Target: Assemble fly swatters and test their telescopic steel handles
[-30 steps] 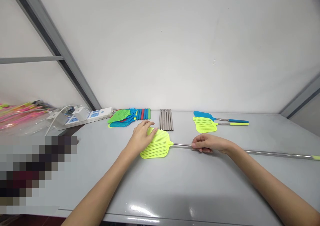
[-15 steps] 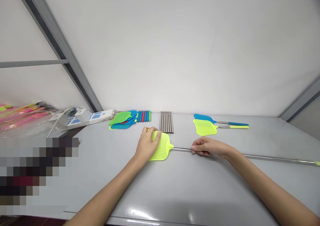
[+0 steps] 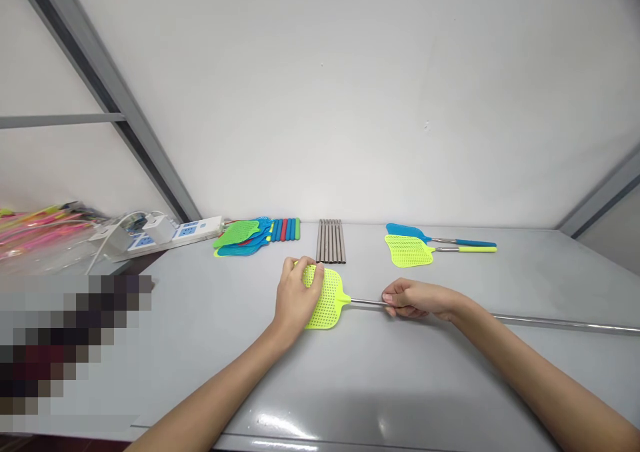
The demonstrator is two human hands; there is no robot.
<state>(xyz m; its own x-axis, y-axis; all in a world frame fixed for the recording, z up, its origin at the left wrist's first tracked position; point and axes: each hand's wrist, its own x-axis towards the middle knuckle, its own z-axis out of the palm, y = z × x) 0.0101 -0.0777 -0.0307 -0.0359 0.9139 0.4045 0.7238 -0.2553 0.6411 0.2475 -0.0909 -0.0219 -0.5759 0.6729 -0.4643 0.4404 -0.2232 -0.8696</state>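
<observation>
A yellow-green fly swatter (image 3: 327, 302) with a long metal telescopic rod lies across the front of the grey table. My left hand (image 3: 299, 299) grips its perforated head from the left, thumb on top and fingers over the far edge. The thumb and fingers of my right hand (image 3: 415, 299) are pinched round the thin rod, a short way right of the head. Beyond that hand the extended rod (image 3: 565, 323) runs out past the right edge of the view, so its handle end is hidden.
Behind stand a row of metal tubes (image 3: 331, 242), a pile of swatter heads (image 3: 243, 239) and coloured handles (image 3: 285, 229). At the back right lie a blue swatter (image 3: 405, 232) and a yellow-green one (image 3: 410, 251). A power strip (image 3: 193, 233) and plastic-wrapped items (image 3: 45, 235) are at left.
The swatter has shifted slightly right and nearer with both hands on it. Its handle end, visible before at the right edge, is now out of view. The camera has moved a little.
</observation>
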